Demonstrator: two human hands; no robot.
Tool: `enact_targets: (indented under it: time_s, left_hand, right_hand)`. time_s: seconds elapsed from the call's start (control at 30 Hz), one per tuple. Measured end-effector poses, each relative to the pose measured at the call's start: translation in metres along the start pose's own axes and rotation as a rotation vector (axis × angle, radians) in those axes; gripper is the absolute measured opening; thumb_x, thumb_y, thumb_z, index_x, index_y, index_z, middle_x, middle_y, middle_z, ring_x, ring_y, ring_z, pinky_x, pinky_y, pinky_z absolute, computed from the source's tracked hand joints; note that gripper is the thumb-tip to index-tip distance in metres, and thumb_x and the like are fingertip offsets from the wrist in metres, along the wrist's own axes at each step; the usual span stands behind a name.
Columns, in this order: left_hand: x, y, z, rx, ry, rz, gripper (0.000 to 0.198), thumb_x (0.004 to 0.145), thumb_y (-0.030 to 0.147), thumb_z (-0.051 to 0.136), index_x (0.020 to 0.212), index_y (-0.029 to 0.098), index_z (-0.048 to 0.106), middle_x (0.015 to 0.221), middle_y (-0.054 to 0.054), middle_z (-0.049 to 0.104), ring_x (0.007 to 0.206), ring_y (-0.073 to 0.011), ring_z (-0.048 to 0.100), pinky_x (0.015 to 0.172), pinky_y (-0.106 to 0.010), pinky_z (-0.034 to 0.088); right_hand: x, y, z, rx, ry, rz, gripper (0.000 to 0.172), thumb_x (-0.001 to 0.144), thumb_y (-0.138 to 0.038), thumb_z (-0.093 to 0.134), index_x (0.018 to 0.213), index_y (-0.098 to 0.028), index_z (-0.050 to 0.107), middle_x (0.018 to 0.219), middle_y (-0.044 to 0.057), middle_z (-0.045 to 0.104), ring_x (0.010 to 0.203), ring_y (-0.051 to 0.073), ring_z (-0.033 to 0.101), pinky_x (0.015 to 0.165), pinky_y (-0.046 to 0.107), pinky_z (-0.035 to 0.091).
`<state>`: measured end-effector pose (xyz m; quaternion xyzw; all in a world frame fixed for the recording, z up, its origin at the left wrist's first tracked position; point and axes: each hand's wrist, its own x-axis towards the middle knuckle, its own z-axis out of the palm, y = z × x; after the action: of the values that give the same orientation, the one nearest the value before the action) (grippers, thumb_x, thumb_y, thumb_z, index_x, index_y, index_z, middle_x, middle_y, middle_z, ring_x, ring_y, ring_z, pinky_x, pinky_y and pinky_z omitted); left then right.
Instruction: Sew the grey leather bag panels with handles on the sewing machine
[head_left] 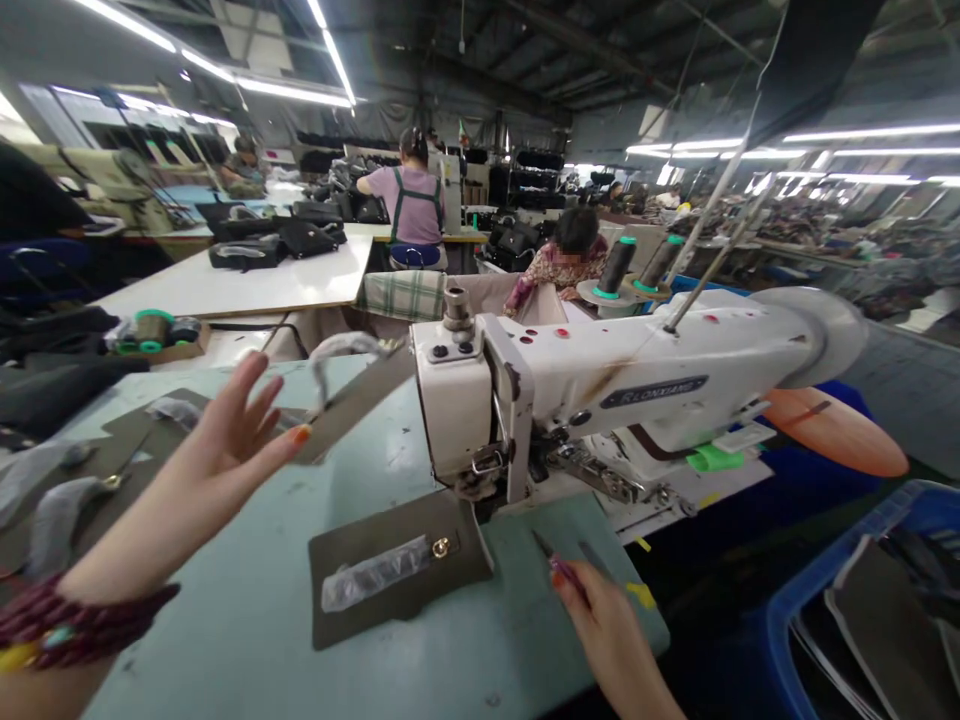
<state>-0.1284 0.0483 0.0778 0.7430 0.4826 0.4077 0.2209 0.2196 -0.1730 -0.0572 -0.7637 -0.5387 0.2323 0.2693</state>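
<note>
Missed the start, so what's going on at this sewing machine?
A person is at a sewing machine. A grey panel with a brass clasp lies on the table, one edge under the machine's head. The left hand is open and spread, raised beside a grey strap. The right hand pinches a thin tool on the table, right of the panel. Other people work behind.

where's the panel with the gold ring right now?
Head view, centre: the brown panel lies flat on the green table, far corner under the sewing machine head, between the open left hand and the right hand holding a small tool.
</note>
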Motion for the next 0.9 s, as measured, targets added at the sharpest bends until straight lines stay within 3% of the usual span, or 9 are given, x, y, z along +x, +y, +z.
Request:
enact_targets:
  time_s: [0.03, 0.1, 0.13, 0.2, 0.27, 0.37, 0.53, 0.67, 0.9]
  left_hand:
    - [-0.005, 0.014, 0.014, -0.059, 0.019, 0.083, 0.068, 0.089, 0.049, 0.061, 0.148, 0.031, 0.034, 0.156, -0.01, 0.036, 0.139, -0.0295, 0.042, 0.107, -0.048, 0.045]
    - [-0.034, 0.033, 0.042, -0.039, -0.051, 0.248, 0.035, 0.093, 0.034, 0.058, 0.127, 0.027, 0.056, 0.141, -0.009, 0.049, 0.131, -0.0234, 0.051, 0.107, -0.037, 0.047]
    - [-0.058, 0.034, 0.057, 0.004, -0.175, 0.336, 0.016, 0.095, 0.026, 0.054, 0.107, 0.025, 0.063, 0.116, -0.006, 0.063, 0.112, -0.0182, 0.062, 0.097, -0.029, 0.052]
    - [-0.115, 0.021, 0.084, 0.009, -0.367, 0.395, 0.023, 0.097, 0.017, 0.045, 0.083, 0.024, 0.062, 0.082, -0.002, 0.068, 0.078, -0.0121, 0.068, 0.073, -0.017, 0.056]
    - [-0.168, -0.006, 0.111, 0.186, -0.286, 0.488, 0.022, 0.095, 0.029, 0.052, 0.114, 0.025, 0.062, 0.106, -0.008, 0.073, 0.093, -0.0195, 0.071, 0.078, -0.023, 0.059]
    - [-0.204, -0.043, 0.146, 0.553, -0.117, 0.419, 0.068, 0.092, 0.037, 0.053, 0.151, 0.012, 0.031, 0.142, -0.025, 0.053, 0.121, -0.0374, 0.06, 0.085, -0.043, 0.06]
    - [-0.145, -0.041, 0.164, 0.6, -0.062, 0.398, 0.082, 0.091, 0.043, 0.057, 0.156, 0.012, 0.019, 0.156, -0.028, 0.029, 0.144, -0.0486, 0.025, 0.105, -0.069, 0.037]
    - [-0.1, -0.005, 0.132, 0.611, -0.205, 0.51, 0.07, 0.084, 0.056, 0.063, 0.145, 0.027, 0.046, 0.142, -0.016, 0.052, 0.125, -0.0384, 0.05, 0.104, -0.058, 0.042]
    - [-0.089, 0.03, 0.106, 0.714, -0.287, 0.502, 0.047, 0.089, 0.05, 0.058, 0.13, 0.027, 0.062, 0.129, -0.016, 0.06, 0.11, -0.0366, 0.057, 0.087, -0.052, 0.049]
  right_hand:
    - [0.002, 0.014, 0.001, -0.053, 0.012, 0.039, 0.034, 0.103, -0.035, 0.037, 0.097, -0.018, 0.066, 0.084, 0.007, 0.073, 0.076, 0.024, 0.071, 0.065, 0.03, 0.049]
    - [0.01, 0.031, 0.005, -0.173, 0.045, 0.058, 0.034, 0.102, -0.031, 0.037, 0.104, -0.016, 0.068, 0.093, 0.011, 0.074, 0.083, 0.028, 0.072, 0.069, 0.035, 0.051]
    - [0.015, 0.036, 0.009, -0.235, 0.079, 0.034, 0.034, 0.1, -0.029, 0.038, 0.107, -0.015, 0.068, 0.096, 0.013, 0.074, 0.086, 0.03, 0.071, 0.072, 0.038, 0.052]
    - [0.024, 0.036, 0.016, -0.318, 0.182, -0.063, 0.033, 0.097, -0.029, 0.044, 0.111, -0.013, 0.069, 0.106, 0.017, 0.071, 0.097, 0.035, 0.068, 0.08, 0.045, 0.053]
    - [0.031, 0.025, 0.023, -0.28, 0.262, -0.193, 0.033, 0.096, -0.03, 0.046, 0.115, -0.013, 0.068, 0.116, 0.018, 0.068, 0.108, 0.036, 0.064, 0.091, 0.048, 0.05]
    - [0.036, -0.004, 0.035, 0.019, 0.186, -0.338, 0.033, 0.101, -0.029, 0.041, 0.117, -0.016, 0.066, 0.115, 0.013, 0.07, 0.108, 0.025, 0.065, 0.094, 0.036, 0.05]
    - [0.038, -0.063, 0.049, 0.337, -0.013, -0.327, 0.033, 0.102, -0.038, 0.044, 0.105, -0.018, 0.07, 0.095, 0.008, 0.075, 0.086, 0.02, 0.07, 0.075, 0.025, 0.049]
    - [0.033, -0.086, 0.051, 0.461, -0.041, -0.233, 0.038, 0.103, -0.04, 0.043, 0.09, -0.016, 0.07, 0.078, 0.006, 0.07, 0.067, 0.017, 0.063, 0.06, 0.023, 0.041]
    - [0.031, -0.089, 0.049, 0.634, -0.065, -0.13, 0.048, 0.1, -0.047, 0.044, 0.07, -0.014, 0.061, 0.062, 0.0, 0.054, 0.058, 0.013, 0.045, 0.054, 0.022, 0.031]
